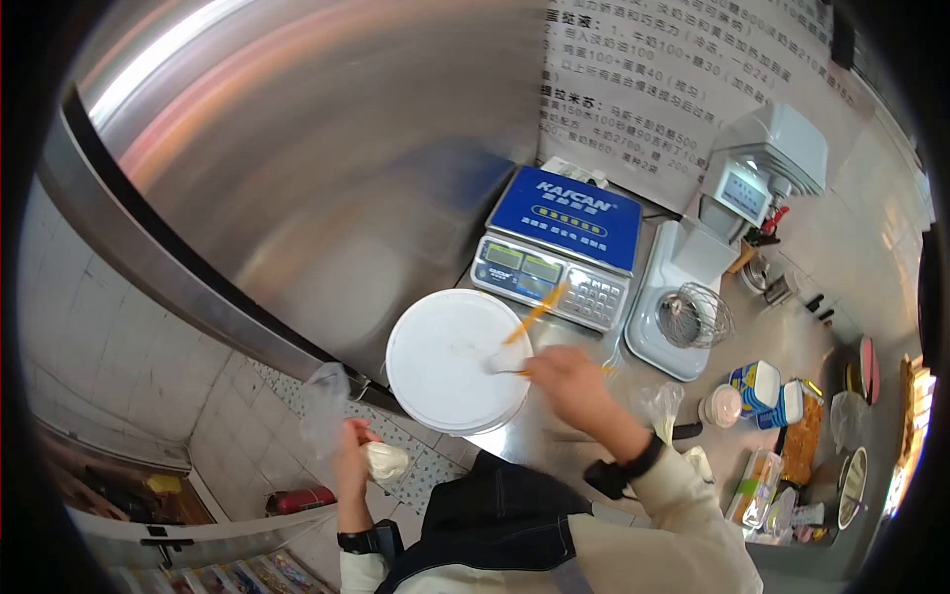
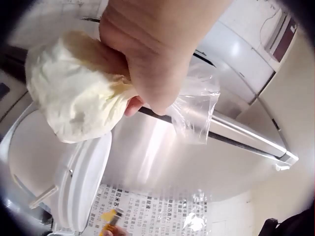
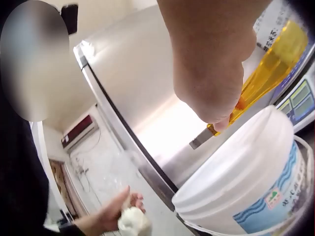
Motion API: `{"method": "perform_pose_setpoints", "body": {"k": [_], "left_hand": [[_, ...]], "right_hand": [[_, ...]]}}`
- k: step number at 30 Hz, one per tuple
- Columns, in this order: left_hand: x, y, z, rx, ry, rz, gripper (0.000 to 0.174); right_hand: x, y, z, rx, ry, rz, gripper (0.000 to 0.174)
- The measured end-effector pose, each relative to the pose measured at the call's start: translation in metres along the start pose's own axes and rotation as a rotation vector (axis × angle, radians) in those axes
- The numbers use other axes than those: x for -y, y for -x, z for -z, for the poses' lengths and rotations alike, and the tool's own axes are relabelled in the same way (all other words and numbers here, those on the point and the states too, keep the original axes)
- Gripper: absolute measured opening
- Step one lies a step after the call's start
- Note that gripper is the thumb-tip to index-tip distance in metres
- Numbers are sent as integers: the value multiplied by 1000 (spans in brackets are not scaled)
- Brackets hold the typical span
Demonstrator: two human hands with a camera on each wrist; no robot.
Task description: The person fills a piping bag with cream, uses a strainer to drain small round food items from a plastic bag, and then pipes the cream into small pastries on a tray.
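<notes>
In the head view, my left hand (image 1: 352, 465) grips a piping bag (image 1: 386, 461) filled with pale cream, left of a white lidded bucket (image 1: 455, 361). The bag's full part bulges from one side of the fist (image 2: 74, 88); its empty clear end (image 2: 196, 105) sticks out the other side. My right hand (image 1: 574, 391), over the lid's right edge, holds a yellow utility knife (image 3: 261, 83). Its metal blade (image 3: 199, 139) points out past the fingers, close over the lid in the right wrist view. A yellow strip (image 1: 534, 315) overlaps the lid's far edge and the scale.
A blue-topped scale (image 1: 574, 223) stands behind the bucket. Beside it are a stand mixer (image 1: 683, 257) and a wire whisk (image 1: 693, 317). Tubs, packages and a cake slab (image 1: 802, 436) crowd the counter's right. A steel fridge door (image 1: 297, 178) rises at left.
</notes>
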State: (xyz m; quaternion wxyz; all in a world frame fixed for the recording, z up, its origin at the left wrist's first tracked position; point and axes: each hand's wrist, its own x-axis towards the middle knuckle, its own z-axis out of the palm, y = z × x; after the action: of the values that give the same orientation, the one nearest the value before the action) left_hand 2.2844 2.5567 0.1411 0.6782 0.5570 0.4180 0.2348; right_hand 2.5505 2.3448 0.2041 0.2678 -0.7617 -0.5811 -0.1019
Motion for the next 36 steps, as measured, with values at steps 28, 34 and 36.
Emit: {"method": "perform_pose_setpoints", "body": {"k": [28,34,36], "left_hand": [[-36,52,7,-476,207,-466,21],[-33,62,8,-489,278,-449,21],[-35,63,7,-460,278,-461,21]], "right_hand": [[-255,43,-86,-687,-1375,-1073,64],[-251,41,-87,-896,-1469,-1065,57],[-250,39,-85,-913,-1457,-1062,57]]}}
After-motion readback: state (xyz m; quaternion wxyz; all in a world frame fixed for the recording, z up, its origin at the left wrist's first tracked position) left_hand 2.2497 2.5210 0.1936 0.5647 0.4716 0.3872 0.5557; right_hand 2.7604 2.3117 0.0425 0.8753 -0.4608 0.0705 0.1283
